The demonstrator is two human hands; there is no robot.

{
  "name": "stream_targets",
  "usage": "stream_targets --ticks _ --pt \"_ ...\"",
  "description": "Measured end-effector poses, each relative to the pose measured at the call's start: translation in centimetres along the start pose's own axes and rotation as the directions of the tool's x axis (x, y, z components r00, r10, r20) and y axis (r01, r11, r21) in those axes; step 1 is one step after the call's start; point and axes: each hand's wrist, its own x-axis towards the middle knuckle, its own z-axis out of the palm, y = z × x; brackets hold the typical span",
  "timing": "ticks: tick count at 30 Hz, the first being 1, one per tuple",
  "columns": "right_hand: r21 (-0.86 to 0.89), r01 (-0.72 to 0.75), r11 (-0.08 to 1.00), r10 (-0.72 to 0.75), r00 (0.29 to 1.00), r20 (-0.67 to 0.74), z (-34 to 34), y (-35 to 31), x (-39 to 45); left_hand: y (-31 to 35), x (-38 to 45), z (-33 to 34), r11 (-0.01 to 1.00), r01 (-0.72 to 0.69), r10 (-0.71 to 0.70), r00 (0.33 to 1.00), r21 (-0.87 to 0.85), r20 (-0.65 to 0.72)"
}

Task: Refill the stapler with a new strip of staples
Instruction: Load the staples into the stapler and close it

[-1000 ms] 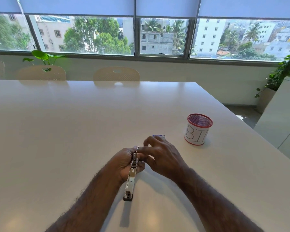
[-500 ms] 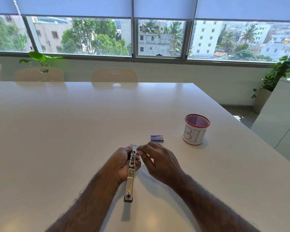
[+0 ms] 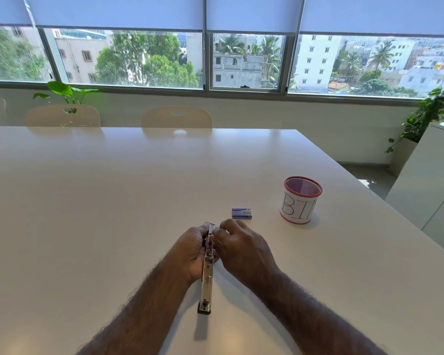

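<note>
A silver stapler [image 3: 206, 280] lies opened out flat on the white table [image 3: 87, 213], its long metal channel pointing toward me. My left hand [image 3: 190, 252] grips its far half from the left side. My right hand [image 3: 241, 247] is curled over the far end from the right, fingertips pinched at the channel; whether they hold a staple strip is hidden. A small blue staple box [image 3: 241, 213] lies on the table just beyond my right hand, apart from it.
A red-rimmed mesh cup [image 3: 300, 201] with a paper label reading "BIN" stands to the right of the box. Two beige chairs [image 3: 177, 117] sit at the table's far edge. The table's right edge runs diagonally past the cup; a white cabinet [image 3: 431, 180] stands beyond.
My right hand drew back toward me, uncovering the blue staple box, then settled its fingertips on the stapler's far end. The stapler and left hand stayed in place.
</note>
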Motion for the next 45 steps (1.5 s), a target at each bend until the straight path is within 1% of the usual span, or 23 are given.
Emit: stream_targets --ticks 3,7,9,12,13,16,18,20,22,24,25,26,28,29,30,32,35,36,38,40,42,43,45 --pt "-0.066 0.024 0.998 -0.019 0.998 0.067 -0.2 -0.2 0.1 -0.1 -0.1 0.1 0.999 -0.022 0.022 1.000 0.028 -0.009" --pt "0.090 -0.005 0.996 0.006 1.000 -0.012 -0.7 -0.5 -0.1 0.5 0.0 -0.1 0.998 -0.022 0.022 1.000 -0.051 -0.004" --pt "0.158 0.089 0.983 -0.089 0.996 -0.010 -0.9 -1.0 -0.5 1.2 0.0 -0.4 0.996 -0.023 0.024 1.000 -0.086 0.002" --pt "0.229 0.253 0.940 -0.284 0.952 0.114 -1.0 -1.7 -1.3 2.2 0.1 -1.0 0.993 -0.060 0.055 0.997 -0.103 -0.051" --pt "0.237 0.285 0.929 -0.319 0.940 0.118 -0.9 -1.9 -1.4 2.5 0.1 -1.3 0.990 -0.072 0.065 0.996 -0.119 -0.063" --pt "0.218 0.366 0.905 -0.371 0.928 -0.017 -0.5 -2.3 -1.4 3.0 0.2 -2.1 0.986 -0.087 0.076 0.994 -0.140 -0.078" --pt "0.280 0.336 0.899 -0.313 0.941 -0.125 -0.2 -2.4 -1.3 2.9 0.2 -2.1 0.987 -0.104 0.094 0.992 -0.125 -0.085" --pt "0.470 0.188 0.863 -0.111 0.976 -0.187 -0.1 -2.5 -1.0 2.5 0.0 -1.5 0.989 -0.123 0.116 0.990 -0.085 -0.086" --pt "0.634 0.027 0.773 0.131 0.971 -0.201 0.0 -2.3 -0.3 1.9 -0.3 -0.7 0.989 -0.139 0.135 0.989 -0.050 -0.062" --pt "0.715 -0.116 0.689 0.355 0.915 -0.194 0.1 -2.1 0.7 1.3 -0.4 0.1 0.987 -0.159 0.159 0.987 -0.030 -0.009" --pt "0.752 -0.211 0.624 0.467 0.872 -0.143 0.1 -1.9 1.2 0.9 -0.5 0.5 0.984 -0.178 0.178 0.984 0.000 0.007" --pt "0.794 -0.312 0.522 0.571 0.819 -0.053 0.1 -1.8 1.7 0.6 -0.5 0.7 0.980 -0.198 0.198 0.980 0.032 0.009" --pt "0.843 -0.470 0.262 0.683 0.708 0.183 0.5 -1.5 2.2 0.1 -0.7 1.1 0.968 -0.233 0.235 0.972 0.092 -0.008" --pt "0.840 -0.518 0.162 0.691 0.667 0.279 0.7 -1.4 2.3 -0.2 -0.8 1.2 0.960 -0.255 0.258 0.966 0.120 -0.012" --pt "0.832 -0.547 0.094 0.684 0.643 0.346 0.9 -1.3 2.4 -0.4 -1.0 1.3 0.949 -0.280 0.284 0.959 0.146 -0.012" --pt "0.820 -0.572 -0.019 0.678 0.595 0.431 1.2 -1.4 2.6 -0.8 -1.2 1.4 0.916 -0.333 0.343 0.939 0.223 -0.009" --pt "0.776 -0.575 -0.260 0.696 0.445 0.563 1.0 -1.6 3.0 -1.4 -1.5 1.7 0.833 -0.399 0.423 0.906 0.384 0.025" --pt "0.751 -0.551 -0.363 0.671 0.405 0.621 0.9 -1.6 3.1 -1.7 -1.6 1.8 0.806 -0.406 0.433 0.901 0.431 0.040" --pt "0.677 -0.513 -0.528 0.572 0.374 0.730 0.5 -1.3 3.0 -2.0 -1.8 2.1 0.758 -0.396 0.432 0.900 0.519 0.057" --pt "0.606 -0.531 -0.591 0.501 0.347 0.793 0.3 -1.0 2.8 -2.3 -1.9 2.2 0.660 -0.366 0.428 0.901 0.656 0.073" --pt "0.567 -0.565 -0.599 0.476 0.319 0.820 0.3 -0.7 2.6 -2.3 -1.9 2.1 0.561 -0.349 0.419 0.902 0.751 0.106" --pt "0.558 -0.580 -0.594 0.474 0.308 0.825 0.3 -0.6 2.6 -2.2 -2.0 2.0 0.534 -0.340 0.408 0.905 0.774 0.116" --pt "0.551 -0.592 -0.588 0.462 0.314 0.829 0.2 -0.5 2.4 -1.9 -2.0 1.9 0.462 -0.326 0.401 0.906 0.825 0.134"
